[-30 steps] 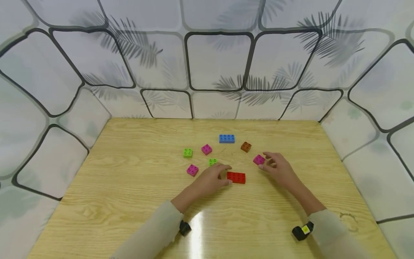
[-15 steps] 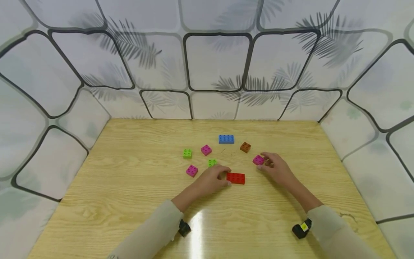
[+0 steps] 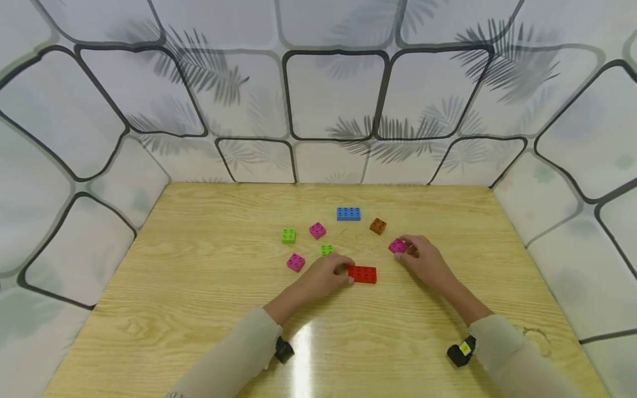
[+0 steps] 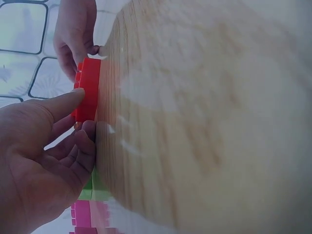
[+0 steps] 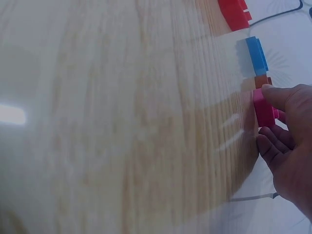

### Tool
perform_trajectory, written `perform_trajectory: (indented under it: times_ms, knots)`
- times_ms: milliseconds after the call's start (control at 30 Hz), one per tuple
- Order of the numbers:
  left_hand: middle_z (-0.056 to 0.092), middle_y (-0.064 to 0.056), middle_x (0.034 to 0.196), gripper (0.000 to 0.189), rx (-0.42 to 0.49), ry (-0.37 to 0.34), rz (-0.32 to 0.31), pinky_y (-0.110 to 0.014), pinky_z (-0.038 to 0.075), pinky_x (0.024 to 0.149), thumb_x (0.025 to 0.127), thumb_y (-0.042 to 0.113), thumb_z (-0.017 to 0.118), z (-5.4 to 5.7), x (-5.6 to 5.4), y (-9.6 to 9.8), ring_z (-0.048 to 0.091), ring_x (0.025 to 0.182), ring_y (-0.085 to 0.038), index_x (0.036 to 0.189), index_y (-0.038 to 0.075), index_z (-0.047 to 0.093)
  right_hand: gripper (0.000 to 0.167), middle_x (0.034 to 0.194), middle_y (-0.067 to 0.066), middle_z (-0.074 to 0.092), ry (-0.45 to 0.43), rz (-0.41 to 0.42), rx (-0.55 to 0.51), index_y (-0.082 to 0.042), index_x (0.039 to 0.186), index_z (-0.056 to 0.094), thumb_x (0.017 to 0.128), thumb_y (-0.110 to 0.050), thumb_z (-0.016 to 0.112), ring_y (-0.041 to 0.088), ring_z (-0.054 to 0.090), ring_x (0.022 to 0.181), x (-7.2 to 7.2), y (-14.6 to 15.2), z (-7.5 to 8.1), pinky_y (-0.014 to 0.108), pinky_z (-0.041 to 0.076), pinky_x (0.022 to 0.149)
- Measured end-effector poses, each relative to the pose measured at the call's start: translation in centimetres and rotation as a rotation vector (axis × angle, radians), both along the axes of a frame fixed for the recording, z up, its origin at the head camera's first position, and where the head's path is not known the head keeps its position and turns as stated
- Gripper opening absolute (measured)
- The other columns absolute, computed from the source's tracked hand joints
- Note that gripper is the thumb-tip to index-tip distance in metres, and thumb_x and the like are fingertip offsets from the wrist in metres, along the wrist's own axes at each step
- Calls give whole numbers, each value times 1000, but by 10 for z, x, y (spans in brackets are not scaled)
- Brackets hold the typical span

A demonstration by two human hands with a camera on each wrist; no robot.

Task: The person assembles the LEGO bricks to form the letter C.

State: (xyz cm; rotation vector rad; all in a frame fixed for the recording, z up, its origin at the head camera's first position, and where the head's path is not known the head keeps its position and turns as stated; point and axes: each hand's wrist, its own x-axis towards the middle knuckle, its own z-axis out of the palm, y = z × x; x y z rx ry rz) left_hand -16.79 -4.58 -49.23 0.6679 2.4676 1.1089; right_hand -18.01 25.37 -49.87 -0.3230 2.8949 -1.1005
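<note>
My left hand (image 3: 324,275) pinches the left end of a red eight-stud toy brick (image 3: 363,274), thumb at its near side and forefinger at its far side. In the left wrist view the thumb lies against the red brick (image 4: 89,90). On the right, my right hand (image 3: 427,260) has thumb and forefinger around a magenta four-stud brick (image 3: 396,246). The right wrist view shows that thumb over the magenta brick (image 5: 263,108), the other fingers curled low beside it. Both bricks sit at table level.
Beyond the hands lie a blue brick (image 3: 348,214) and a brown brick (image 3: 378,225). Left of them are green bricks (image 3: 288,236), one partly behind the left hand, and magenta bricks (image 3: 317,230). Patterned panels (image 3: 328,160) enclose the wooden table (image 3: 199,249).
The right thumb and forefinger have moved left and closed around the magenta brick. The left fingertips have drawn slightly closer around the red brick's end. The other bricks stay put.
</note>
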Motion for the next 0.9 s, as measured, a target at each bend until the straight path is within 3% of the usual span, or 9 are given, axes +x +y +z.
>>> perform_trajectory:
  times_ms: [467, 900]
  knots:
    - [63, -2, 135, 38, -20, -24, 20, -41, 45, 108, 97, 27, 69, 5, 7, -17, 55, 130, -21, 133, 15, 64, 47, 117, 19, 60, -6, -36, 21, 3, 136, 55, 97, -19, 69, 28, 57, 99, 1, -7, 1, 40, 48, 82]
    - [62, -1, 137, 37, -34, -37, 50, -43, 44, 108, 96, 27, 69, 6, 15, -35, 55, 130, -22, 132, 17, 64, 43, 116, 20, 61, 2, -2, 36, 5, 134, 57, 97, -15, 68, 28, 57, 97, 5, -11, 2, 43, 48, 82]
